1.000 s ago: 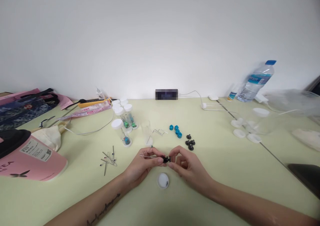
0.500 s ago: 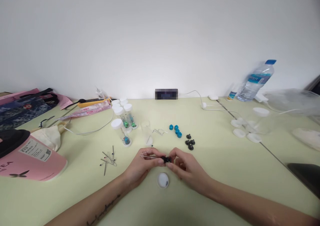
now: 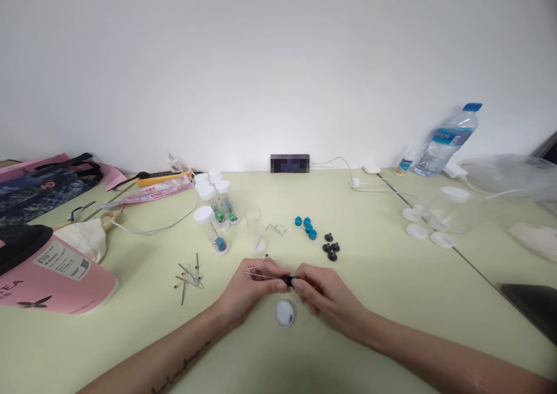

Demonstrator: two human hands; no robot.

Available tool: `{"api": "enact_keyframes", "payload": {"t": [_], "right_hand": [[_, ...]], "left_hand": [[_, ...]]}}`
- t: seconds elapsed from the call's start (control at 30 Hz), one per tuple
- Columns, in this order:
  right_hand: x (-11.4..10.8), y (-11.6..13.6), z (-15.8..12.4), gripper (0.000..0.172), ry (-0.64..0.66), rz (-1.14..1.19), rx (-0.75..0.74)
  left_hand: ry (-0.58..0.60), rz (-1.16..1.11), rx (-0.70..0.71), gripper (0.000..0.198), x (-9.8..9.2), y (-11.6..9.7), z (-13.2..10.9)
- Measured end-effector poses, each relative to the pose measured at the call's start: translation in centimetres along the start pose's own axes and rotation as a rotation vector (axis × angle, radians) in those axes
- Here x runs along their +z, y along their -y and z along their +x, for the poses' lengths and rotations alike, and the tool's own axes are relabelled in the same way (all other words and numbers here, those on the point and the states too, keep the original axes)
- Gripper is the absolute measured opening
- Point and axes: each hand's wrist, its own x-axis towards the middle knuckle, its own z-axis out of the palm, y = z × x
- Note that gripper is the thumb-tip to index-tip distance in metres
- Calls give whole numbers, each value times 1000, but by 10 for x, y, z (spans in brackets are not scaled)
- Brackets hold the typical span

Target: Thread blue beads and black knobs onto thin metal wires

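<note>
My left hand pinches a thin bent metal wire just above the pale green table. My right hand pinches a small black knob that sits at the wire's right end, where both sets of fingertips meet. A white round lid lies on the table directly below the hands. An open clear vial stands just behind my left hand. Several blue beads and black knobs lie behind my right hand.
Capped clear vials with coloured parts stand at centre left, with loose wires near them. A pink bag lies at the left. White lids, a clear jar and a water bottle are at the right.
My right hand has lowered and closed more tightly round the black knob, which is now mostly covered by the fingertips. The wire's left end has tilted up slightly.
</note>
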Motion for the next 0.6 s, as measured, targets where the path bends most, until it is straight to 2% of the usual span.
{"api": "enact_keyframes", "payload": {"t": [0.07,0.13,0.27,0.33,0.47,0.6], "right_hand": [[0,0,-1,48,16,40,8],[0,0,-2,51,-18,59,21],[0,1,-1,27,-73,13,8],[0,2,0,23,-48,25,13],[-2,2,0,24,55,62,10],[-2,2,0,32,93,100,-1]], "left_hand": [[13,41,26,17,1,0,0],[13,63,42,16,1,-1,0],[-59,45,40,15,0,-1,0],[-63,41,47,14,-1,-1,0],[-6,75,106,12,-1,-1,-1],[-13,83,111,13,-2,0,-1]]}}
